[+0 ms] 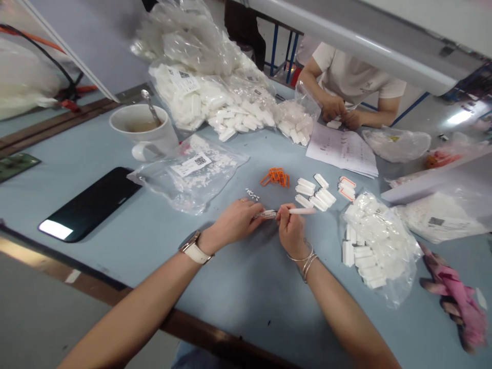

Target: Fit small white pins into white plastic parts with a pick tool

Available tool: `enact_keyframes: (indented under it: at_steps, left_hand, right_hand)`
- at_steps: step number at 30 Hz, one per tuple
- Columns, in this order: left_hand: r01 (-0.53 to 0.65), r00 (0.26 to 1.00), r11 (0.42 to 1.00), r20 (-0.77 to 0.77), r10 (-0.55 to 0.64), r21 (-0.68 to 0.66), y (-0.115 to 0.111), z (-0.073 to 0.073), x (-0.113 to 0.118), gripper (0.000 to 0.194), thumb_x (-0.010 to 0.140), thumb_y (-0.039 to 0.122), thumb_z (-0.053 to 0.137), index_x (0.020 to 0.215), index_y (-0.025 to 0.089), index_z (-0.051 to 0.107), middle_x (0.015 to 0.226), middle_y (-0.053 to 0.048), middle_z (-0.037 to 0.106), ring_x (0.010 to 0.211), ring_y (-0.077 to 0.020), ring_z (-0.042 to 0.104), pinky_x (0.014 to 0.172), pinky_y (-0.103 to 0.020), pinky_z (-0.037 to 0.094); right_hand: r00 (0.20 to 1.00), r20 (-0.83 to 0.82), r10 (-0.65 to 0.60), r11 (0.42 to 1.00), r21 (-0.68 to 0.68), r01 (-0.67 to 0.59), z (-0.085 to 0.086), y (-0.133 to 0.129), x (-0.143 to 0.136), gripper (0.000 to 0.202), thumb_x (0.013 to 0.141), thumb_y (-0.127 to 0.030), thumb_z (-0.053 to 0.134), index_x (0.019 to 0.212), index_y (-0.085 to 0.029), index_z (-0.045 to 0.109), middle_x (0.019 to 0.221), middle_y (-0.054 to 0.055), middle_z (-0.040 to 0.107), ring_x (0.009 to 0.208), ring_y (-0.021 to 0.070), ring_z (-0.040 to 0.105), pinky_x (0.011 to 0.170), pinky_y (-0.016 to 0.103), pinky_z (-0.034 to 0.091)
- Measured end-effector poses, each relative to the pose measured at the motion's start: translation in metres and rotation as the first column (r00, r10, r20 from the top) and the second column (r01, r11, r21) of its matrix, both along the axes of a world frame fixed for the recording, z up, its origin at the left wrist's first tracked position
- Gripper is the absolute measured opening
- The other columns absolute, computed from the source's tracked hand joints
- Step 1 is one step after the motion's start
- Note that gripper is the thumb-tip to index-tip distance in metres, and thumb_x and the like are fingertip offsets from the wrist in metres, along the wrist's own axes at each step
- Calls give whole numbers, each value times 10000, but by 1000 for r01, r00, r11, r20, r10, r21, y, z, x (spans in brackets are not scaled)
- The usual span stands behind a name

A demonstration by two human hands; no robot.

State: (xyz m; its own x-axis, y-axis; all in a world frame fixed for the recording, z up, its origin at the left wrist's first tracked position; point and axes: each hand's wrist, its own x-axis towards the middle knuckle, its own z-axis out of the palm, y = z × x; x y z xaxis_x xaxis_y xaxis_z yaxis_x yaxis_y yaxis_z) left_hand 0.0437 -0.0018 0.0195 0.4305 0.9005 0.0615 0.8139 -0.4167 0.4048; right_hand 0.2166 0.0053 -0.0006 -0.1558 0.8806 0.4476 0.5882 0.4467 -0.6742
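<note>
My left hand (pixel 240 220) pinches a small white plastic piece (pixel 268 214) on the blue table. My right hand (pixel 291 225) is closed round a pale pink pen-like tool (pixel 303 211), its dark tip touching that piece. Tiny white parts (pixel 252 194) lie just beyond my left fingers. A small heap of orange frames (pixel 275 177) sits farther back. Right of it are several white oblong pieces (pixel 322 199), and beside them a few white pieces with orange edging (pixel 347 188).
A mug with a spoon (pixel 148 133), a phone (pixel 90 205) and a bag of tiny parts (pixel 192 171) are at left. Full bags (pixel 215 97) stand behind; an open bag (pixel 378 241) and pink cloth (pixel 457 302) lie right. Across the table, a person's hands (pixel 342 114) work near a paper sheet (pixel 342 148).
</note>
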Motion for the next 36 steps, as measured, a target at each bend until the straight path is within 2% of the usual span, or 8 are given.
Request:
enact_keyframes:
  at_steps: [6, 11, 17, 23, 30, 36]
  left_hand:
    - [3, 1000, 1000, 9, -4, 11, 1, -5, -1, 228, 934, 320, 457, 865, 164, 608, 705, -41, 600, 712, -196, 551, 648, -295, 376]
    - [2, 1000, 1000, 2, -2, 2, 2, -3, 0, 250, 942, 333, 441, 875, 161, 611, 710, -41, 605, 702, -192, 552, 652, -296, 373]
    - [5, 1000, 1000, 3, -5, 18, 2, -3, 0, 220, 927, 318, 469, 869, 162, 613, 704, -45, 603, 706, -194, 553, 632, -292, 364]
    - [-5, 1000, 1000, 0, 5, 19, 2, -6, -1, 237, 933, 329, 447, 871, 167, 609, 712, -45, 602, 728, -200, 553, 633, -294, 365]
    - [-9, 1000, 1000, 16, 10, -24, 2, -3, 0, 230, 932, 326, 458, 893, 163, 615, 724, -50, 602, 731, -204, 546, 654, -301, 367]
    - [-16, 1000, 999, 15, 17, -44, 2, -1, 0, 223, 930, 319, 468, 901, 159, 621, 727, -51, 599, 745, -205, 543, 664, -300, 367]
  right_hand:
    - [986, 166, 29, 993, 106, -47, 3, 0, -1, 481, 1001, -435, 219, 766, -188, 558, 568, 26, 603, 498, 136, 553, 521, 244, 379]
    - [995, 101, 21, 985, 169, -38, 1, -1, 0, 444, 1005, -394, 245, 754, -185, 546, 584, 22, 591, 509, 129, 544, 547, 238, 393]
    - [998, -38, 42, 993, 116, -38, -2, -2, 2, 423, 999, -396, 267, 711, -199, 507, 582, -12, 554, 463, 97, 489, 520, 224, 388]
    - [998, -26, 62, 997, 37, -61, -2, -1, 2, 424, 991, -429, 263, 737, -202, 515, 587, -10, 564, 478, 103, 508, 536, 233, 408]
    - [998, -43, 47, 998, -49, -49, -2, 1, 0, 420, 983, -461, 260, 769, -199, 510, 555, -13, 569, 464, 112, 526, 509, 228, 411]
    - [999, -25, 48, 997, -55, -50, -1, 1, -1, 425, 980, -471, 266, 760, -201, 509, 547, -13, 566, 454, 111, 527, 508, 227, 408]
